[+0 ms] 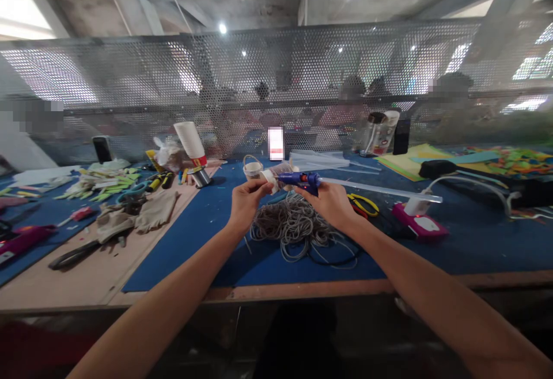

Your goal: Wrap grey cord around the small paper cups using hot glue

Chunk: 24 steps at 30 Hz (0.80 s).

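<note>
Work gloves point(158, 212) lie at left of tabletop point(181, 258), perhaps off for finer grip. My left hand point(249, 199) pinches small white piece point(268, 179) by fingertips, presumably steadying it near nozzle. Grey cord point(287, 226) heaped below, within easy reach. My right hand point(326, 197) wraps blue glue gun point(296, 178), aimed left at piece; contact hard to tell. Clear glue stick point(384, 188) juts from back, likely feeding it. Purple power strip point(425, 227) further right, white plug fitted.

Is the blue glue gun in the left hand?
No, the right hand grips the blue glue gun, while the left hand holds a small white piece at its nozzle end.
</note>
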Each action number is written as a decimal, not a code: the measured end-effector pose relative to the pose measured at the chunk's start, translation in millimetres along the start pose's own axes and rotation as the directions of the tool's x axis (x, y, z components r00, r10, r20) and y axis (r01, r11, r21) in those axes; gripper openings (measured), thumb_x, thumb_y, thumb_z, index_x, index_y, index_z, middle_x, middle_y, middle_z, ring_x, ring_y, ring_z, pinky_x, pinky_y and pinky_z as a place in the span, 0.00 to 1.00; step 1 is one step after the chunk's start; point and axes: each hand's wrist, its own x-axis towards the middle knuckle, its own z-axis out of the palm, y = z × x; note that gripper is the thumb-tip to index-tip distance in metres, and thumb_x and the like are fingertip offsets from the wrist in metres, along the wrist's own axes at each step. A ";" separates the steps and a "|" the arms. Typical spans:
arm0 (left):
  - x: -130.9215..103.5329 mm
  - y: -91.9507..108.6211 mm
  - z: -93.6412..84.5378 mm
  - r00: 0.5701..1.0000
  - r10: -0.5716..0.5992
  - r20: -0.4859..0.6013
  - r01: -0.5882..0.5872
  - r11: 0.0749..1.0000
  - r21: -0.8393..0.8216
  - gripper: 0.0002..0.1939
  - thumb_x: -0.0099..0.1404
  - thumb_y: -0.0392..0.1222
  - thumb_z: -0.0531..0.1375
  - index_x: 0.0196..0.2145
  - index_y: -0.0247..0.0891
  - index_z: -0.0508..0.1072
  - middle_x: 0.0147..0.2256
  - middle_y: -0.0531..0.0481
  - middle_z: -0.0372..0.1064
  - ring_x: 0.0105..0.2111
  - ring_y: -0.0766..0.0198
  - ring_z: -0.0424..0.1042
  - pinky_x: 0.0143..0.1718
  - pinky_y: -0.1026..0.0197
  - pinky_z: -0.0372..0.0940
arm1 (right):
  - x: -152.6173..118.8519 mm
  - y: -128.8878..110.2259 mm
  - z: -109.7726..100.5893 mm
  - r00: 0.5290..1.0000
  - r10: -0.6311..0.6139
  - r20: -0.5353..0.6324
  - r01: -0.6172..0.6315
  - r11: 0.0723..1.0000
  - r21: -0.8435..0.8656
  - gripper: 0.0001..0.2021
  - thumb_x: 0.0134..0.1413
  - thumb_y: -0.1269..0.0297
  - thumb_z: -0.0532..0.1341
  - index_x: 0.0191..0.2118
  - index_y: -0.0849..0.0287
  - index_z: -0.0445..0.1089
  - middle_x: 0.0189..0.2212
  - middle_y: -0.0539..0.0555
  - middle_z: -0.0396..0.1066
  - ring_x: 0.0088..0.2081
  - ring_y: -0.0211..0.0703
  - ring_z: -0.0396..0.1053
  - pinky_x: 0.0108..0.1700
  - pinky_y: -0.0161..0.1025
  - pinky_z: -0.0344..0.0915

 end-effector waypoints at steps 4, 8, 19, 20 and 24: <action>-0.4 -1.0 0.1 1.000 0.015 0.003 -0.015 1.000 0.025 0.12 0.54 0.47 0.70 0.31 0.35 0.81 0.26 0.51 0.74 0.28 0.66 0.68 0.35 0.62 0.62 | 0.3 -0.1 -0.6 1.000 0.005 -0.005 -0.005 1.000 0.003 0.25 0.63 0.42 0.53 0.46 0.57 0.76 0.26 0.57 0.75 0.29 0.48 0.70 0.30 0.40 0.50; -0.3 -2.2 0.7 1.000 0.000 -0.002 0.000 1.000 0.031 0.13 0.53 0.47 0.70 0.31 0.34 0.81 0.25 0.50 0.74 0.28 0.65 0.69 0.35 0.62 0.63 | 1.0 -1.0 -2.5 1.000 0.016 0.005 -0.016 1.000 0.001 0.25 0.63 0.42 0.53 0.45 0.57 0.77 0.26 0.57 0.74 0.29 0.48 0.70 0.30 0.40 0.51; -1.8 0.5 2.0 1.000 0.007 -0.004 -0.006 0.995 0.098 0.13 0.52 0.47 0.71 0.31 0.35 0.81 0.28 0.49 0.76 0.29 0.63 0.71 0.35 0.61 0.64 | 1.5 -1.4 -4.3 0.999 0.030 0.014 -0.029 0.999 -0.016 0.26 0.63 0.40 0.52 0.45 0.55 0.77 0.26 0.57 0.75 0.29 0.49 0.71 0.30 0.40 0.50; -1.7 -0.5 1.6 1.000 0.010 -0.003 -0.010 0.994 0.106 0.12 0.52 0.47 0.70 0.31 0.35 0.81 0.28 0.49 0.76 0.29 0.63 0.71 0.35 0.61 0.64 | 1.6 -1.3 -4.7 0.999 0.031 0.017 -0.031 0.999 -0.015 0.26 0.63 0.40 0.52 0.46 0.55 0.77 0.26 0.57 0.75 0.29 0.49 0.71 0.30 0.40 0.50; -1.5 -5.1 -0.1 1.000 0.025 0.004 -0.025 0.990 0.141 0.12 0.54 0.47 0.70 0.31 0.35 0.81 0.28 0.49 0.76 0.29 0.63 0.71 0.34 0.62 0.63 | 2.6 -0.7 -5.6 0.999 0.045 0.020 -0.045 0.999 -0.008 0.26 0.63 0.40 0.52 0.46 0.54 0.77 0.27 0.57 0.76 0.28 0.48 0.71 0.29 0.39 0.49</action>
